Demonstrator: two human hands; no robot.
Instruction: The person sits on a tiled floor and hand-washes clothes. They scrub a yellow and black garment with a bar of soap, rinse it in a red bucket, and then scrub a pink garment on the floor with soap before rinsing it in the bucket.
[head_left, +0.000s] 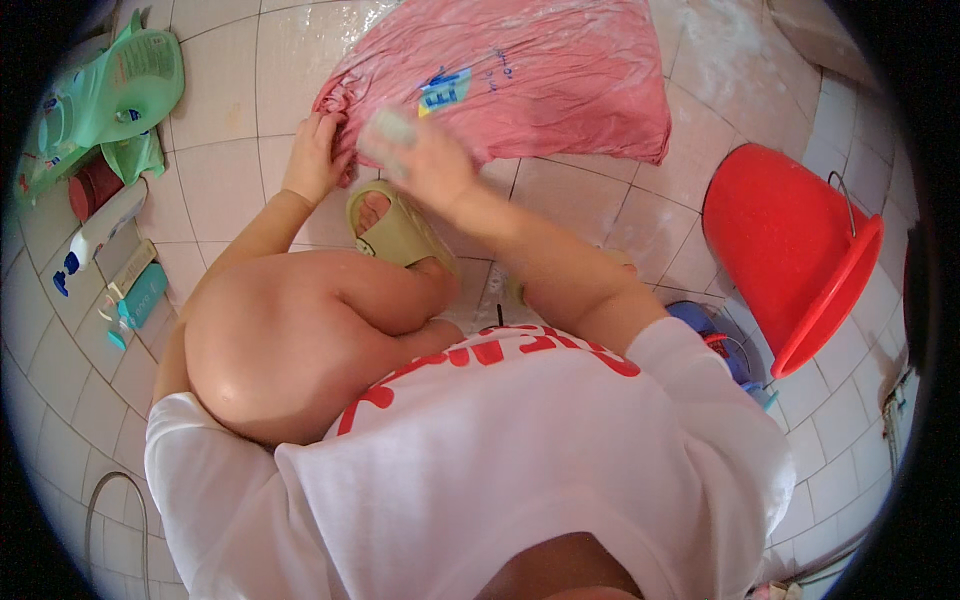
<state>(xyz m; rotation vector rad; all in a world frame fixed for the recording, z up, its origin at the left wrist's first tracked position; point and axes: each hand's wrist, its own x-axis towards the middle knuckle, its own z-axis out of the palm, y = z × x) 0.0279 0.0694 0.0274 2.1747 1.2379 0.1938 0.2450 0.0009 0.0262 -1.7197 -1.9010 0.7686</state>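
Observation:
A wet pink cloth (560, 90) with a small blue and yellow print lies spread on the tiled floor, creased all over. At its bunched near-left corner, my left hand (318, 158) is closed on the fabric. My right hand (440, 165), smeared by motion, grips a pale greenish-white block (390, 137) over the cloth's left part, close to my left hand. Blur hides whether the block is soap or a brush, and whether it touches the cloth. Just below the hands is my foot in an olive-green slipper (405, 235).
A red bucket (780, 250) lies tipped on its side at the right. Green plastic bottles (140, 75), a dark red cup (95, 187), a white bottle (108, 220) and a teal box (143, 293) line the left wall. Suds (720, 45) wet the floor beyond the cloth.

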